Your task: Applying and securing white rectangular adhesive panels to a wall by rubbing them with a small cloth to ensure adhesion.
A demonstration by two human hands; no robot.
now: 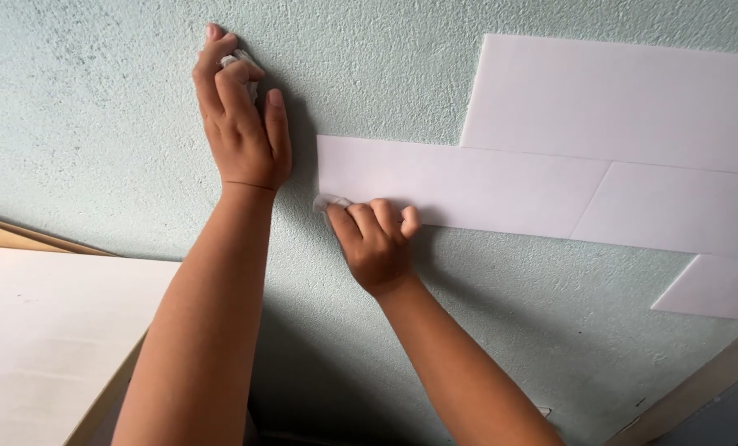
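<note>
- My left hand (241, 124) presses flat against a rough, pale green wall (96, 116), fingers stretched upward, with a small crumpled white scrap (243, 64) trapped under the fingertips.
- My right hand (374, 242) is curled narrow, pinching the lower left corner of a long white tile strip (460, 186) where a bit of white backing (329, 202) peels away.
- That strip lies stuck on the wall, just right of my left hand.
- More white tiles (616, 103) sit above and to its right, edges touching in a staggered brick pattern.
- A white board (47, 330) fills the lower left, below the wall.
</note>
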